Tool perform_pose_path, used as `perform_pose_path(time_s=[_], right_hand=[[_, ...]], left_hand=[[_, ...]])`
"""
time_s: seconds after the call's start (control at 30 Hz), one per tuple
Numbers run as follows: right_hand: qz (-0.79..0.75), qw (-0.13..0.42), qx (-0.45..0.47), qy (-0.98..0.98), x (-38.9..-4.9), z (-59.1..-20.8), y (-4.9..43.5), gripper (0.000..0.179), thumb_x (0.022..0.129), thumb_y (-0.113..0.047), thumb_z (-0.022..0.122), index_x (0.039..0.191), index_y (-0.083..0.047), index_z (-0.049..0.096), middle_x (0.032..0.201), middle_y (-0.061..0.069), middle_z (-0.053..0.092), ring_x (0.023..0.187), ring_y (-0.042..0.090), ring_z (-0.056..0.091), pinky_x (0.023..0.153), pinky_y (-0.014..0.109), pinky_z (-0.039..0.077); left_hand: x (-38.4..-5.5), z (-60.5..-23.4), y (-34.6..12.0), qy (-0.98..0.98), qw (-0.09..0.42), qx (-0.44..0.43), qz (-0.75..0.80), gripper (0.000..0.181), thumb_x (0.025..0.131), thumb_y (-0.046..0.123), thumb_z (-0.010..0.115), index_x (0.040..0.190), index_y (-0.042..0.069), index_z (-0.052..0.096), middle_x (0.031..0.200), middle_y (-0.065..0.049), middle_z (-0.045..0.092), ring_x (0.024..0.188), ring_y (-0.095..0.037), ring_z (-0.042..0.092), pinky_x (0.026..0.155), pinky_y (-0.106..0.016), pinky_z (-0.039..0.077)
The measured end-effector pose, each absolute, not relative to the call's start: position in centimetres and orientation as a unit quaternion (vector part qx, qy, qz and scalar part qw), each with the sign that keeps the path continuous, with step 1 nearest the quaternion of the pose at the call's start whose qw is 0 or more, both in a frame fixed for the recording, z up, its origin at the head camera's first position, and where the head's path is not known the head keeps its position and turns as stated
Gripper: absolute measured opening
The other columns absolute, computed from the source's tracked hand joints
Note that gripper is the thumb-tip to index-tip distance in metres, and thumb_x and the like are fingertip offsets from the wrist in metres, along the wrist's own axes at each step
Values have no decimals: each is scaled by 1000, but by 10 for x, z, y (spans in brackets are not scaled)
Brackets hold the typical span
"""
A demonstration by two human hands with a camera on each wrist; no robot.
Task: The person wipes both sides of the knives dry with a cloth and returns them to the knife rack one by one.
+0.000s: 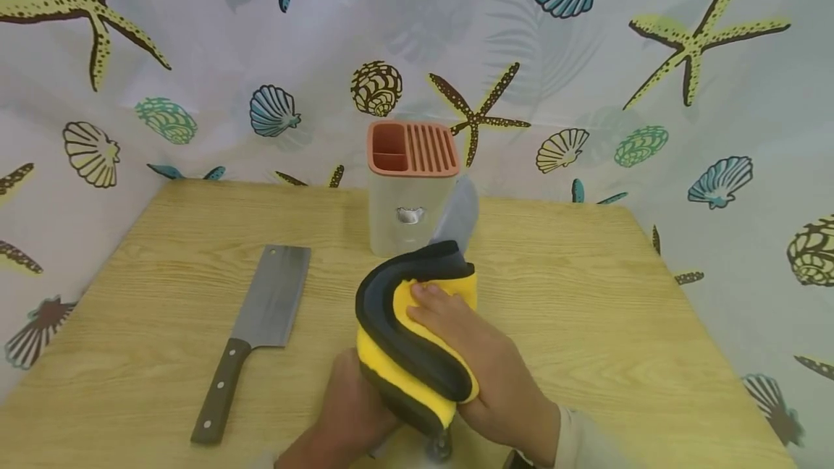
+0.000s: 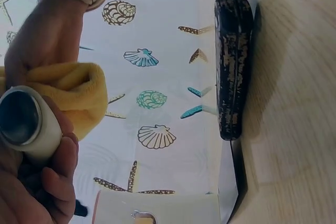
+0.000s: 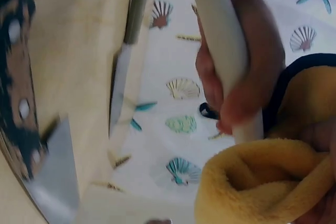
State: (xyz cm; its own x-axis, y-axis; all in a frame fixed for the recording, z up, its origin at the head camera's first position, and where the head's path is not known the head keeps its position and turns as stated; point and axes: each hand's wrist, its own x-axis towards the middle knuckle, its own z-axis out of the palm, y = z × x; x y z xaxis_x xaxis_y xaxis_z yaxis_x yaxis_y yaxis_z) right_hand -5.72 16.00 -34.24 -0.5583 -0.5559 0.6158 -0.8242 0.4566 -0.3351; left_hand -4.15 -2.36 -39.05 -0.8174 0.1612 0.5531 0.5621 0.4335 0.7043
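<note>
In the head view my right hand (image 1: 485,360) presses a folded yellow and dark cloth (image 1: 410,342) around a white-handled knife. Its pale blade (image 1: 459,212) sticks out past the cloth, tilted upward and overlapping the box behind. The fingers of my left hand (image 1: 352,396) curl around the thick white handle (image 3: 226,35), which has a dark end cap seen in the left wrist view. Another knife (image 2: 234,72) with a worn dark handle lies on the table below the hands, hidden in the head view. A cleaver (image 1: 274,295) lies to the left.
A white knife block (image 1: 391,223) with an orange slotted top stands at the back middle of the wooden table (image 1: 586,324). Behind and beside the table hangs a white sheet (image 1: 443,20) printed with starfish and shells.
</note>
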Motion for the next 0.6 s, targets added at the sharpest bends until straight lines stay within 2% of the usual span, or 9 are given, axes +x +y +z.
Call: perform_pose_path(time_s=[0.1, 0.3, 0.47, 0.57, 0.6], right_hand=[[319, 226, 393, -832, -66, -336, 166, 45, 99, -22, 55, 142, -10, 53, 152, 9, 50, 145, 22, 44, 124, 31, 29], [369, 219, 342, -836, -86, -321, 180, 50, 90, 2, 61, 139, -7, 55, 152, 10, 50, 147, 21, 41, 126, 32, 26], [395, 246, 325, -823, -105, -313, 195, 55, 87, 14, 61, 138, -3, 56, 150, 12, 52, 146, 19, 42, 124, 30, 29], [429, 253, 318, -807, -117, -308, 210, 59, 84, 21, 56, 139, 0, 54, 150, 6, 53, 144, 13, 44, 122, 27, 32], [455, 252, 314, -794, -120, -305, 215, 53, 86, 21, 54, 134, 1, 58, 140, 4, 63, 134, 9, 55, 114, 24, 41]], left_hand=[[-41, -388, -22, -825, 241, -252, -445, 19, 71, 11, 79, 71, 16, 60, 55, 9, 60, 51, 11, 44, 47, -5, 37], [-37, -385, -20, -824, 261, -274, -422, 20, 67, 11, 77, 69, 16, 58, 56, 8, 59, 51, 8, 44, 46, -5, 35], [-33, -387, -19, -818, 263, -294, -420, 24, 65, 12, 79, 70, 16, 55, 57, 9, 57, 53, 9, 41, 47, -3, 34], [-33, -391, -18, -808, 276, -307, -420, 25, 63, 12, 80, 69, 16, 56, 56, 9, 57, 52, 9, 40, 47, -3, 32], [-34, -392, -17, -805, 281, -312, -419, 26, 62, 13, 80, 69, 16, 56, 56, 10, 57, 52, 9, 40, 47, -3, 32]])
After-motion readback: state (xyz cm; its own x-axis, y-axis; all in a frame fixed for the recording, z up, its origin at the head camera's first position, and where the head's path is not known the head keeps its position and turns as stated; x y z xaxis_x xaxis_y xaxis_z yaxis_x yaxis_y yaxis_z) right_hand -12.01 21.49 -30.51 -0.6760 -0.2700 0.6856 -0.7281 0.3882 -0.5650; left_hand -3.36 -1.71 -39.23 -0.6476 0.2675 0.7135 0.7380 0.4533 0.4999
